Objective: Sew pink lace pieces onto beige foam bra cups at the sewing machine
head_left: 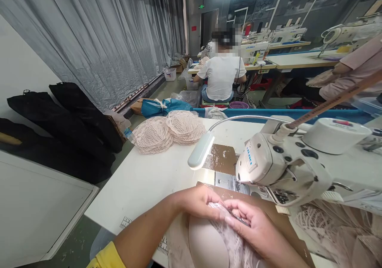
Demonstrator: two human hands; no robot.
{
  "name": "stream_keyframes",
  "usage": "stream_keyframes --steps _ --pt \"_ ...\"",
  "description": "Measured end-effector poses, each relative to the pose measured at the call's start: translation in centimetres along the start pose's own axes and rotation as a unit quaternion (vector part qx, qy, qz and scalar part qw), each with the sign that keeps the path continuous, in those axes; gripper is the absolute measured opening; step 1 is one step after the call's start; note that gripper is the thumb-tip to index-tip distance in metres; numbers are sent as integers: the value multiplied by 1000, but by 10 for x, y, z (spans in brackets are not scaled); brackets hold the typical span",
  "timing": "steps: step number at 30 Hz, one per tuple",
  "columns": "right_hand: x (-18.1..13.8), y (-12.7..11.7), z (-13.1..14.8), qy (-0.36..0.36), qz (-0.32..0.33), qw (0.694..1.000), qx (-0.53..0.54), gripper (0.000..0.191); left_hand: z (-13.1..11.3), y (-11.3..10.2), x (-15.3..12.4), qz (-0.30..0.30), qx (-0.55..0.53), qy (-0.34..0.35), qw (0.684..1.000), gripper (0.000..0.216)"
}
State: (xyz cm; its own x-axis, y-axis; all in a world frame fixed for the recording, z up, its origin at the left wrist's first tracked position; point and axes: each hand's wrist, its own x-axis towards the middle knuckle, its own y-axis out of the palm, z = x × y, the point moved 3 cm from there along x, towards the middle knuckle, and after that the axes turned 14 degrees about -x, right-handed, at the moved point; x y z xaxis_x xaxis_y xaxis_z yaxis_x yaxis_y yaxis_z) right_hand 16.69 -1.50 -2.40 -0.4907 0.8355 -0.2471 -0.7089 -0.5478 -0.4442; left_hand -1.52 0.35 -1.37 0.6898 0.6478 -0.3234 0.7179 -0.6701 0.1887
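Note:
In front of the sewing machine [262,156], my two hands meet over a beige bra with a smooth moulded cup [207,242] and pale lace [229,236]. My left hand [199,202] pinches the lace along its upper edge. My right hand [253,222] is closed beside it, fingers curled round a thin dark metal tool [240,219] that looks like thread snips, its thumb on the lace. Fingers and fabric hide part of the tool. The bra's lower part runs out of view at the bottom.
Stacks of lace cups [155,134] lie on the white table [134,188], near a lamp [201,150] on a bendable neck. More lace fabric [337,228] is bunched at right. Beyond the table a person in a white shirt [222,77] sits; another person's sleeve [358,65] shows at right.

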Motion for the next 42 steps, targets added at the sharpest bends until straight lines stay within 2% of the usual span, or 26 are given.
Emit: stream_keyframes --steps 2,4,8,13,17,21,25,31,36,42 --pt "-1 -4 0 15 -28 998 -46 32 0 -12 -8 28 60 -57 996 41" --pt "-3 -6 -1 22 -43 998 -50 35 -1 -25 -17 24 91 -80 992 33" --pt "-5 1 0 -14 21 1000 -6 36 -8 -39 -26 -52 63 -13 997 26" --pt "-1 -1 9 -18 -65 998 -4 35 -15 -23 -20 -74 48 28 996 25" --pt "-1 1 12 -24 -71 996 -58 33 -11 -9 -11 -80 41 42 995 31" --pt "-2 1 8 -12 -100 995 -7 32 1 -1 -3 -74 25 33 996 32" --pt "-4 -3 -2 13 -127 991 37 45 2 2 0 -82 -10 52 995 26" --pt "-7 -12 -14 13 -110 994 -9 44 -3 3 -2 -115 -43 49 991 27" --pt "-3 -11 -1 -48 -17 994 -94 35 0 5 0 -100 -69 43 992 33" --pt "-3 -4 13 -51 -38 997 -38 28 0 8 0 -86 -46 27 995 41"
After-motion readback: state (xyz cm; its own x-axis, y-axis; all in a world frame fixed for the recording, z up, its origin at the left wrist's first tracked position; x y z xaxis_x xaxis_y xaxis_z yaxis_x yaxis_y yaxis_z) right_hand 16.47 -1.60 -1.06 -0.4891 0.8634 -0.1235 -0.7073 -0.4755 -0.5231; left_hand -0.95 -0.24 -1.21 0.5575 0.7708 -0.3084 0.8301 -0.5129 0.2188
